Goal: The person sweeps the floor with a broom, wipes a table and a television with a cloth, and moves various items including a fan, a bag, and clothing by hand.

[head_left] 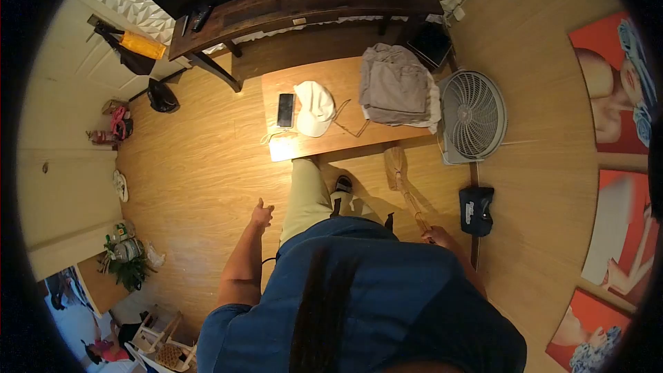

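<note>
My right hand point(436, 235) is closed round the handle of a straw broom point(396, 168), whose bristle end lies near the floor beside the low table. Off to the left, my left hand point(262, 215) hangs over the wooden floor with its fingers apart, holding nothing. On the low wooden table point(331, 145) are a phone point(285, 110), a white cap point(315, 108), a pair of glasses point(352, 124) and a folded grey garment or bag point(395, 86).
A grey fan point(474, 117) stands right of the table, with a dark pouch point(476, 211) below it. Behind is a dark wooden bench point(304, 19). Shoes point(121, 186), bottles point(126, 249) and a black bag point(163, 97) line the left. Another person point(109, 351) is at lower left.
</note>
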{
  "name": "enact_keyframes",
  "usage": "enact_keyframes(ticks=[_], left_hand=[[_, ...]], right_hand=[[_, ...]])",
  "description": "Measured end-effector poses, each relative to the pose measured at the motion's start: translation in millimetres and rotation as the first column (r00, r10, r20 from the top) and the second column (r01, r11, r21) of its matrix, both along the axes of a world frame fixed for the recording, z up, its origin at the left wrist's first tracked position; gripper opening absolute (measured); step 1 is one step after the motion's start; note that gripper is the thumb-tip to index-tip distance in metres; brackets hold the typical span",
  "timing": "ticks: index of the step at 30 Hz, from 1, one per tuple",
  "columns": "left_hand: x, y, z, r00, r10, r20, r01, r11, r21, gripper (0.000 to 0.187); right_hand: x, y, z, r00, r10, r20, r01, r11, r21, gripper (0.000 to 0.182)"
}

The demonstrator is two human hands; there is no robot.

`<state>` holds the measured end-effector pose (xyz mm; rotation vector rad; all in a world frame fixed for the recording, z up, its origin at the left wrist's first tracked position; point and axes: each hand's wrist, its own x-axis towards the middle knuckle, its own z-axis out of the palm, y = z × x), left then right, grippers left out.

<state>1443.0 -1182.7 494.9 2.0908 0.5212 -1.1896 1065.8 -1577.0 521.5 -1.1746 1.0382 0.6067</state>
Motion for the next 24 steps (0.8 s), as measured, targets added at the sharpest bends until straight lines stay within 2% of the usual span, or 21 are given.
enact_keyframes(ticks=[1, 3, 4, 5, 6, 8, 10, 12, 13, 14, 15, 16, 17, 18, 19, 20, 21, 22, 24], left_hand=[[5.3, -13.2, -12.4, 1.0, -0.004, -0.009, 0.004, 1.0, -0.004, 0.063], [16.8, -34.1, -35.8, 0.993, 0.075, -0.094, -0.091, 0.979, -0.18, 0.061], [20.9, -43.9, -25.4, 0.992, 0.08, -0.101, -0.098, 0.977, -0.189, 0.061], [23.8, -54.2, -13.8, 0.999, 0.054, 0.002, -0.052, 0.976, -0.213, 0.06], [28.0, -63.7, 5.5, 0.993, 0.035, 0.109, -0.01, 0.973, -0.229, 0.059], [42.0, -69.0, 37.0, 0.951, 0.172, 0.255, -0.069, 0.927, -0.368, 0.059], [67.4, -60.4, 73.1, 0.851, 0.366, 0.377, -0.12, 0.834, -0.539, 0.056], [105.0, -31.7, 137.8, 0.69, 0.434, 0.58, -0.025, 0.814, -0.58, 0.049], [121.7, -13.4, 191.8, 0.601, 0.428, 0.675, 0.041, 0.827, -0.561, 0.043], [126.7, 6.4, 245.6, 0.368, 0.449, 0.814, 0.132, 0.842, -0.524, 0.043], [121.5, 19.7, 314.0, 0.194, 0.491, 0.849, 0.189, 0.831, -0.524, 0.044], [121.7, 57.2, 362.1, -0.046, 0.29, 0.956, 0.301, 0.916, -0.264, 0.041], [108.5, 106.8, 420.9, 0.35, 0.872, 0.342, 0.347, 0.218, -0.912, 0.042], [77.8, 131.5, 461.0, 0.373, 0.865, 0.335, 0.484, 0.126, -0.866, 0.041], [46.7, 147.7, 480.4, 0.056, 0.71, 0.702, 0.63, 0.521, -0.576, 0.041], [21.8, 161.9, 490.3, -0.409, 0.334, 0.849, 0.502, 0.859, -0.096, 0.04], [0.6, 173.5, 489.6, -0.543, 0.168, 0.823, 0.385, 0.921, 0.065, 0.04], [-17.7, 175.4, 480.0, -0.595, 0.075, 0.8, 0.299, 0.945, 0.133, 0.039], [-38.8, 170.7, 442.9, -0.609, -0.068, 0.79, 0.141, 0.971, 0.193, 0.038]], right_hand=[[-6.2, -8.5, -7.7, 1.0, 0.001, 0.003, -0.001, 1.0, -0.016, 0.011], [-14.1, -21.6, -16.7, 0.997, 0.057, 0.058, -0.053, 0.997, -0.061, 0.013], [-10.4, -20.1, -14.3, 0.992, 0.096, 0.082, -0.089, 0.993, -0.08, 0.014], [-7.2, -18.4, -11.7, 0.985, 0.134, 0.106, -0.123, 0.987, -0.102, 0.015], [10.5, -14.9, 2.2, 0.979, 0.192, -0.066, -0.201, 0.963, -0.179, 0.021], [41.0, -14.9, 20.6, 0.938, 0.257, -0.233, -0.313, 0.917, -0.246, 0.027], [68.6, -14.6, 29.4, 0.843, 0.483, -0.238, -0.535, 0.804, -0.261, 0.031], [97.3, -6.6, 49.4, 0.696, 0.669, -0.261, -0.718, 0.64, -0.274, 0.035], [113.2, 1.2, 59.2, 0.607, 0.745, -0.277, -0.792, 0.542, -0.279, 0.037], [134.2, 12.0, 71.2, 0.595, 0.753, -0.281, -0.801, 0.528, -0.282, 0.037], [160.6, 26.7, 84.1, 0.506, 0.818, -0.275, -0.859, 0.446, -0.252, 0.038], [193.2, 39.1, 96.7, 0.408, 0.874, -0.263, -0.907, 0.355, -0.228, 0.038], [228.9, 58.3, 119.3, 0.269, 0.91, -0.316, -0.949, 0.195, -0.247, 0.036], [262.6, 80.7, 139.3, 0.119, 0.923, -0.366, -0.968, 0.025, -0.251, 0.035], [289.9, 98.8, 145.3, 0.12, 0.934, -0.338, -0.965, 0.029, -0.261, 0.035], [314.9, 114.8, 148.2, 0.126, 0.941, -0.315, -0.96, 0.035, -0.277, 0.034], [334.8, 130.6, 132.1, 0.026, 0.946, -0.323, -0.915, -0.108, -0.39, 0.037], [353.3, 142.3, 113.4, -0.077, 0.938, -0.337, -0.835, -0.246, -0.492, 0.04], [397.8, 173.1, 107.2, -0.105, 0.935, -0.339, -0.784, -0.288, -0.55, 0.047]])
